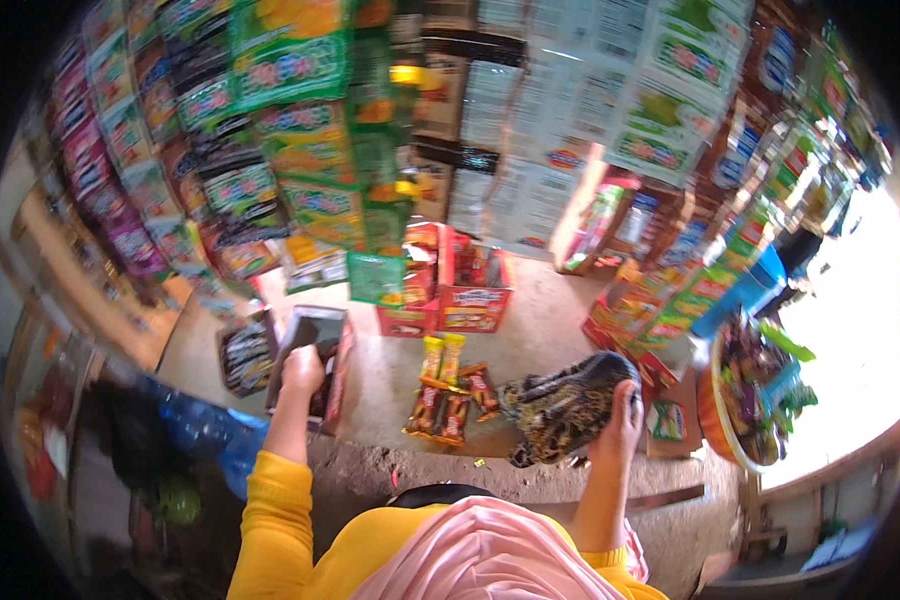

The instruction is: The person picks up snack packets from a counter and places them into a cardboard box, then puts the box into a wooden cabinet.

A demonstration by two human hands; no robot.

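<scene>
My left hand (304, 371) reaches into an open cardboard box (337, 390) at the counter's left, its fingers curled; whether they grip anything is unclear. In my right hand (624, 420) is a dark patterned cloth bundle (562, 405), held above the counter's front edge. Between my hands, several wrapped snack bars (450, 416) lie loosely on the pale counter (375, 367), with yellow-wrapped ones (442, 358) just behind them.
Strips of hanging sachets (307, 150) fill the space above the counter. Red display boxes (476, 304) stand at the back. A box of dark packets (246, 356) sits left. At right are a filled orange basket (712, 409), a blue container (742, 292) and a green packet (669, 420).
</scene>
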